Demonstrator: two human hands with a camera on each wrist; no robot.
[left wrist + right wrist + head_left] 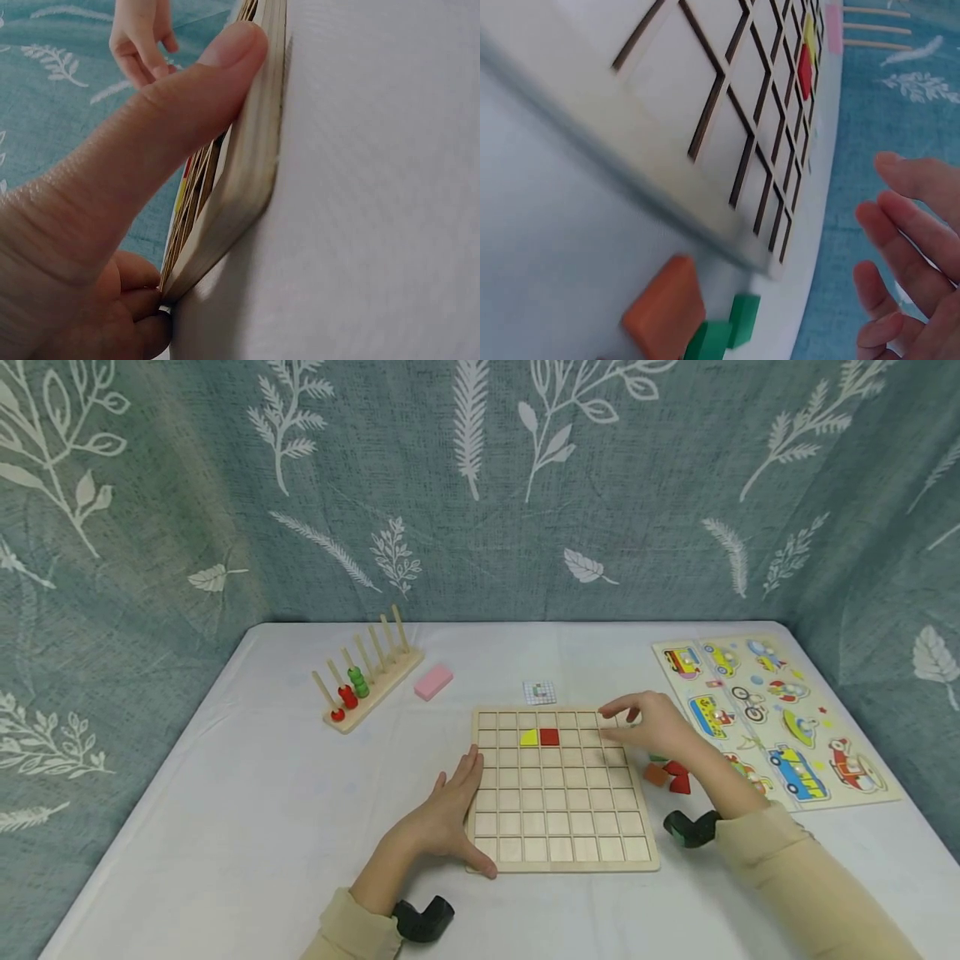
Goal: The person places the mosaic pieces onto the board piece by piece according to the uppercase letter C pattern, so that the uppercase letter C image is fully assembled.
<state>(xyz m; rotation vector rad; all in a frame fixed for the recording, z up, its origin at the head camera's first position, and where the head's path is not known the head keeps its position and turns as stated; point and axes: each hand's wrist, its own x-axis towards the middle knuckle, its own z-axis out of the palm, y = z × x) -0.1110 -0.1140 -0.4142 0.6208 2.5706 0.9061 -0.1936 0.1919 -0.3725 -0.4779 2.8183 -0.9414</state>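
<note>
My left hand (446, 814) rests against the left side of a wooden grid board (558, 867). Its thumb (232, 49) presses the board's front edge, and its fingers lie along the left edge. Above the board's far right corner hovers my right hand (656, 722), fingers loosely bent, with nothing between them in the right wrist view. A yellow piece (528, 738) and a red square (550, 737) sit side by side in cells near the back. Beside the board's right edge lie an orange piece (667, 307), green pieces (742, 319) and red pieces (679, 783).
A peg stand (382, 689) with red and green beads stands back left, near a pink block (433, 682). Behind the board lies a small patterned card (539, 692). A picture puzzle board (817, 806) with vehicles and toys covers the right side. Patterned curtain (480, 527) closes the back.
</note>
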